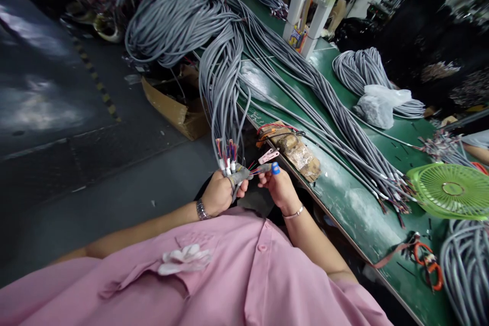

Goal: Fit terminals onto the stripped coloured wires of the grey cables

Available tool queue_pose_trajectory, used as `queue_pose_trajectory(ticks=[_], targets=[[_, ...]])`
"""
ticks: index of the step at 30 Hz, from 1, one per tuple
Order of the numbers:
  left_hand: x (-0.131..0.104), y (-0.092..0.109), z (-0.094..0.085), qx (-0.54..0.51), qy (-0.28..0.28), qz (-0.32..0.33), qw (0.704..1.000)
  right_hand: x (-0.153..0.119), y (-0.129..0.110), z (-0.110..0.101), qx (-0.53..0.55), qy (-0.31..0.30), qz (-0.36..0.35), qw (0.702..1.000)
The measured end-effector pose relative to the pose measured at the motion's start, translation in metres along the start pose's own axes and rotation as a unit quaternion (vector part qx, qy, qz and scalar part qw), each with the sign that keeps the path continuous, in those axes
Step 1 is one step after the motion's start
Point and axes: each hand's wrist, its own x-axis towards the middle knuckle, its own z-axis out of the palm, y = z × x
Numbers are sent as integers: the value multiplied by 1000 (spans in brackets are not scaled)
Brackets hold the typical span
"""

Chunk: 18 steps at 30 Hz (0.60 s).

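Observation:
My left hand is closed around grey cables that hang from a large bunch at the table's edge. Stripped ends with red and blue wires and white sleeves stand up beside its fingers, some of which wear grey coverings. My right hand, fingers pinched together, is at the tips of thin coloured wires that reach over from the left hand. One of its fingertips has a blue cover. Just beyond it is a pink clip at the table edge, close to a taped wooden block.
Long grey cables run across the green table. To the right are a green fan, orange-handled scissors and coiled cable. A cardboard box sits below the bunch. A person's arm shows at the right edge.

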Motion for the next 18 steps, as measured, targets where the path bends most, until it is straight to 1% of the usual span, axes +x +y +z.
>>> queue_pose_trajectory(ticks=[2,4,8,12,18], targets=[[-1,3,3,-8,-4,-1,1000,6,-2,-6,41,22,16,999],[-1,6,7,-19,-9,-4,1000,13,-6,-6,66,29,19,997],[2,8,15,-41,-13,-7,999,23,-14,4,80,4,-8,997],[8,6,18,-31,-15,-17,999,25,-13,14,96,28,-28,995],[11,0,16,-10,-9,-31,999,27,-10,16,114,50,-52,991]])
